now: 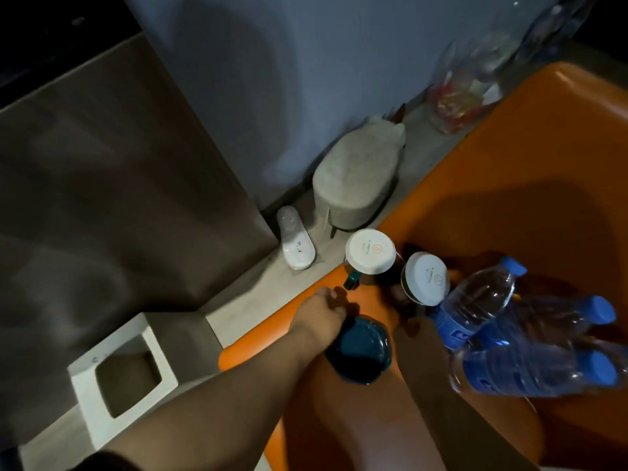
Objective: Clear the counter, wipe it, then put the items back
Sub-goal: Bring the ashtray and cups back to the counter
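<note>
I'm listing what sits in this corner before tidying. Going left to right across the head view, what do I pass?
From the left: bin → slipper → left jar → right jar → bottles. The stool and teal dish overlap the jars, so I leave them out.

left arm [238, 385] bare, stretched forward from lower left, back of wrist up | left hand [321, 311] fingers bent downward, grip unclear | right arm [438, 385] reaching forward in shadow | right hand [413, 326] dark — finger pose unreadable
</note>
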Demonstrator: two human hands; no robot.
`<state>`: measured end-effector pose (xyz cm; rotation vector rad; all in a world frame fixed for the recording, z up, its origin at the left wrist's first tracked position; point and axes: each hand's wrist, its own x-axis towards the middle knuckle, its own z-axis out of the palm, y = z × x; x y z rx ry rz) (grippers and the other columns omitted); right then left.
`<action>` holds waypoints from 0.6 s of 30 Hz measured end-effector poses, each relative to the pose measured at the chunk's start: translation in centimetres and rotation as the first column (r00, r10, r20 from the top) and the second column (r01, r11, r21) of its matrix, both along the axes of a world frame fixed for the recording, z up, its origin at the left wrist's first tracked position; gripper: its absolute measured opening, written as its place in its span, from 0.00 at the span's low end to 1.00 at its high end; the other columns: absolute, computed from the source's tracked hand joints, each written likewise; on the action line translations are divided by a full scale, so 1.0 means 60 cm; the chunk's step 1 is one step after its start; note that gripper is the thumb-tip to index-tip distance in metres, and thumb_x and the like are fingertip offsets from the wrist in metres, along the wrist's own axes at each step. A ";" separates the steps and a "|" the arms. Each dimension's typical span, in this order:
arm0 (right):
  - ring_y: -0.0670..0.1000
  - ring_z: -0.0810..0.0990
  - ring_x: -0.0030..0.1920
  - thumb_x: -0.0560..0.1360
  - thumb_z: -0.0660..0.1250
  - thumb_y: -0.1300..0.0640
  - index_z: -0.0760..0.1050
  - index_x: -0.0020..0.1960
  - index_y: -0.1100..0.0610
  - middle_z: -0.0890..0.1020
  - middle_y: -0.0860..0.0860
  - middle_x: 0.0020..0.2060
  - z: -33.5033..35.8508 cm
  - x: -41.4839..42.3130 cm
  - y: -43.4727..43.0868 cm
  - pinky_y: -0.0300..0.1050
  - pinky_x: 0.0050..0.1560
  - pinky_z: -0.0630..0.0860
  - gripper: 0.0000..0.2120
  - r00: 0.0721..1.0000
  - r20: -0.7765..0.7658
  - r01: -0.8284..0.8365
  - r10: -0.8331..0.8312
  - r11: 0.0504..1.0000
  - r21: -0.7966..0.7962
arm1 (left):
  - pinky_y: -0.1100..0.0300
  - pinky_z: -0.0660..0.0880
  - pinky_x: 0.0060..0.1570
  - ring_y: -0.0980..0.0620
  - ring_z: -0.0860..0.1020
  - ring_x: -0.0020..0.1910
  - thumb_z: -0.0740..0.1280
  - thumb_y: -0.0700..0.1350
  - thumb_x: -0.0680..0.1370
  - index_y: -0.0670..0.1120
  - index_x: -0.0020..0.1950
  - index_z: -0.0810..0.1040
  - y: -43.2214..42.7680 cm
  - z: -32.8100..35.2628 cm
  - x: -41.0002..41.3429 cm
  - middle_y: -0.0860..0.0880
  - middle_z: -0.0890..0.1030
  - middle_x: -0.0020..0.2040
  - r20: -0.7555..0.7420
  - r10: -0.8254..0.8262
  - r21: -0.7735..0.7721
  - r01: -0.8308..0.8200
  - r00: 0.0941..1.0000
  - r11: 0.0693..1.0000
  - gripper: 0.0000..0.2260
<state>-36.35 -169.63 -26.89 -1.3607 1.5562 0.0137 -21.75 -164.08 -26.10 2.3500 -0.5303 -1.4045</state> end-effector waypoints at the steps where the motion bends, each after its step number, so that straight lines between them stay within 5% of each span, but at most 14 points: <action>1: 0.58 0.74 0.53 0.77 0.61 0.64 0.69 0.59 0.63 0.73 0.56 0.49 -0.003 0.002 -0.004 0.42 0.44 0.68 0.11 0.998 0.007 0.067 -0.067 0.997 -0.037 | 0.60 0.71 0.47 0.46 0.75 0.57 0.62 0.48 0.79 0.48 0.67 0.66 -0.012 -0.005 0.002 0.45 0.73 0.63 -0.013 0.048 -0.021 -0.048 0.999 0.999 0.16; 4: 0.61 0.72 0.58 0.76 0.62 0.60 0.62 0.68 0.58 0.68 0.60 0.62 -0.003 0.002 -0.019 0.51 0.55 0.71 0.21 0.982 -0.043 0.175 -0.182 0.977 -0.126 | 0.58 0.71 0.55 0.46 0.73 0.60 0.63 0.48 0.79 0.49 0.70 0.64 -0.043 -0.018 0.006 0.44 0.69 0.67 -0.023 0.169 -0.103 -0.171 0.985 0.980 0.20; 7: 0.62 0.69 0.62 0.77 0.62 0.58 0.57 0.73 0.52 0.62 0.58 0.66 -0.001 0.001 -0.035 0.56 0.62 0.70 0.27 0.993 -0.069 0.076 -0.093 0.973 -0.219 | 0.53 0.67 0.66 0.44 0.68 0.67 0.62 0.48 0.79 0.48 0.73 0.61 -0.069 -0.031 0.010 0.43 0.64 0.71 -0.038 0.216 -0.144 -0.219 0.976 0.965 0.23; 12: 0.62 0.70 0.62 0.79 0.59 0.54 0.54 0.75 0.48 0.62 0.60 0.66 -0.008 0.013 -0.040 0.59 0.63 0.71 0.27 0.996 -0.082 0.004 -0.021 0.979 -0.205 | 0.45 0.68 0.67 0.41 0.69 0.66 0.60 0.57 0.79 0.48 0.73 0.60 -0.097 -0.055 0.004 0.42 0.68 0.70 -0.197 0.344 -0.037 -0.357 0.918 0.933 0.26; 18: 0.61 0.76 0.55 0.82 0.51 0.52 0.55 0.73 0.49 0.74 0.63 0.61 -0.024 -0.002 -0.039 0.57 0.54 0.74 0.20 0.990 -0.128 -0.080 0.056 0.978 -0.191 | 0.44 0.69 0.65 0.40 0.72 0.64 0.58 0.59 0.78 0.46 0.72 0.64 -0.116 -0.072 -0.013 0.42 0.72 0.67 -0.266 0.414 -0.012 -0.433 0.870 0.901 0.26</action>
